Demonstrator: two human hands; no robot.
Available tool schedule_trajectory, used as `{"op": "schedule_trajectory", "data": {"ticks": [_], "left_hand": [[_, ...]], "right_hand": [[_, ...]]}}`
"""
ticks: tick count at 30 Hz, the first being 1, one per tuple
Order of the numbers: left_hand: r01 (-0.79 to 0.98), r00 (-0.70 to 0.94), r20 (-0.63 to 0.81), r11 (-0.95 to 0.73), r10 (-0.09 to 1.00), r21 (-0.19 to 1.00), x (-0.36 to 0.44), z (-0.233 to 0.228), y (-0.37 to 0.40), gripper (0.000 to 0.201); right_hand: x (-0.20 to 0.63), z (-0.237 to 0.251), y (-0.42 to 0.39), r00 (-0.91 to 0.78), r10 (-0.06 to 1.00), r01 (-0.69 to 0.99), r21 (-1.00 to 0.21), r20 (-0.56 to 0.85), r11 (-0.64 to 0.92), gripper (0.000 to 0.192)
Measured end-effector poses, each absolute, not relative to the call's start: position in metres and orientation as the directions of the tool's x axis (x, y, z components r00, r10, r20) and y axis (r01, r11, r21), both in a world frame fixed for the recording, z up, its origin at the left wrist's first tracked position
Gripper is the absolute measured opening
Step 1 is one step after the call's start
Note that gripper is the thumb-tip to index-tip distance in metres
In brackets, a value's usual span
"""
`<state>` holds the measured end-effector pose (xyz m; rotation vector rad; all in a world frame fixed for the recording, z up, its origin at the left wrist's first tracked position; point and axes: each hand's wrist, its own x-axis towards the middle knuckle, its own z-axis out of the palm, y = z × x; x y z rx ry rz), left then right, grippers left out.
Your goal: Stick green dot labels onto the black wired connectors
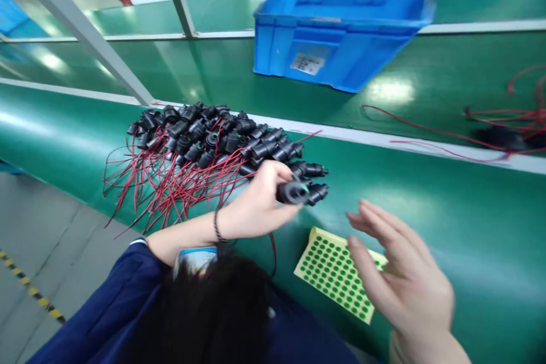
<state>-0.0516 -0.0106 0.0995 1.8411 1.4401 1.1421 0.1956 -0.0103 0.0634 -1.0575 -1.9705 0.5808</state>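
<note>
In my left hand is a black cylindrical connector, its round end turned to the right with a small bit of green on it. A red wire hangs below that hand. Behind it lies a heap of similar black connectors with many thin red wires trailing toward me. My right hand is raised with its fingers apart, over the right end of a pale yellow sheet of green round stickers. Whether a sticker clings to a fingertip is too small to tell.
A blue plastic crate with a white label stands beyond the white rail. More red wires and dark parts lie at the far right. A grey metal post rises at the left of the green work surface.
</note>
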Motion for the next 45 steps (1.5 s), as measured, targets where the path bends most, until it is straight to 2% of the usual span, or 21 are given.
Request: {"op": "schedule_trajectory", "data": {"ticks": [3,5,7,10,13,15,16,19,21,25,29,31,34,37,39,41,43,45], "left_hand": [[0.736,-0.161,0.434,-0.185,0.886,0.652,-0.123,0.139,-0.009,0.036],[0.817,-0.287,0.522,-0.079,0.803,0.571,-0.175,0.152,-0.003,0.039],[0.843,-0.386,0.507,0.072,0.771,0.532,-0.218,0.151,0.007,0.038],[0.81,-0.513,0.431,0.253,0.742,0.529,-0.248,0.131,0.024,0.05],[0.852,-0.466,0.389,0.285,0.795,0.438,-0.245,0.11,0.036,0.033],[0.879,-0.445,0.344,0.329,0.827,0.346,-0.237,0.104,0.037,0.029],[0.884,-0.448,0.315,0.361,0.837,0.298,-0.233,0.103,0.036,0.031],[0.897,-0.436,0.286,0.389,0.853,0.209,-0.226,0.107,0.029,0.052],[0.922,-0.384,0.375,0.327,0.844,0.209,-0.224,0.111,0.023,0.057],[0.957,-0.271,0.493,0.176,0.827,0.232,-0.214,0.118,0.004,0.052],[0.937,-0.295,0.519,0.138,0.802,0.32,-0.194,0.132,-0.016,0.031],[0.927,-0.284,0.52,0.092,0.806,0.363,-0.181,0.138,-0.021,0.022],[0.906,-0.199,0.539,-0.056,0.819,0.42,-0.155,0.139,-0.019,0.021],[0.812,0.022,0.492,-0.303,0.871,0.499,-0.114,0.126,-0.005,0.018],[0.666,0.149,0.451,-0.427,0.88,0.612,-0.08,0.112,0.011,0.029],[0.488,0.188,0.416,-0.452,0.89,0.747,-0.047,0.097,0.029,0.046],[0.333,0.211,0.387,-0.438,0.898,0.835,-0.02,0.085,0.044,0.063],[0.201,0.193,0.377,-0.413,0.906,0.888,-0.004,0.076,0.052,0.058]], "right_hand": [[0.208,0.059,-0.003,-0.236,0.877,0.451,-0.752,0.419,0.48,0.052],[0.213,0.056,0.002,-0.234,0.883,0.474,-0.745,0.406,0.468,0.047],[0.215,0.055,0.009,-0.252,0.876,0.512,-0.712,0.411,0.481,0.041],[0.218,0.051,0.027,-0.308,0.852,0.555,-0.647,0.423,0.522,0.031],[0.233,0.041,0.062,-0.299,0.893,0.642,-0.621,0.337,0.449,0.032],[0.25,0.035,0.094,-0.175,0.964,0.758,-0.597,0.203,0.263,0.032],[0.26,0.033,0.111,-0.08,0.987,0.809,-0.57,0.139,0.146,0.031],[0.29,0.033,0.165,0.113,0.987,0.861,-0.507,0.117,-0.038,0.029],[0.306,0.036,0.196,0.239,0.964,0.863,-0.48,0.118,-0.155,0.029],[0.329,0.042,0.24,0.458,0.882,0.803,-0.476,0.109,-0.358,0.034],[0.338,0.041,0.262,0.517,0.854,0.729,-0.55,0.051,-0.408,0.037],[0.335,0.039,0.266,0.487,0.873,0.696,-0.617,0.031,-0.367,0.039],[0.314,0.037,0.262,0.339,0.941,0.625,-0.753,0.027,-0.204,0.044],[0.276,0.037,0.242,0.087,0.995,0.471,-0.882,0.052,0.005,0.055],[0.245,0.039,0.22,-0.076,0.994,0.347,-0.933,0.075,0.097,0.061],[0.216,0.044,0.193,-0.281,0.954,0.17,-0.973,0.105,0.157,0.062],[0.192,0.053,0.166,-0.513,0.843,-0.047,-0.986,0.162,0.161,0.058],[0.177,0.064,0.142,-0.632,0.748,-0.135,-0.98,0.2,0.148,0.052]]}}
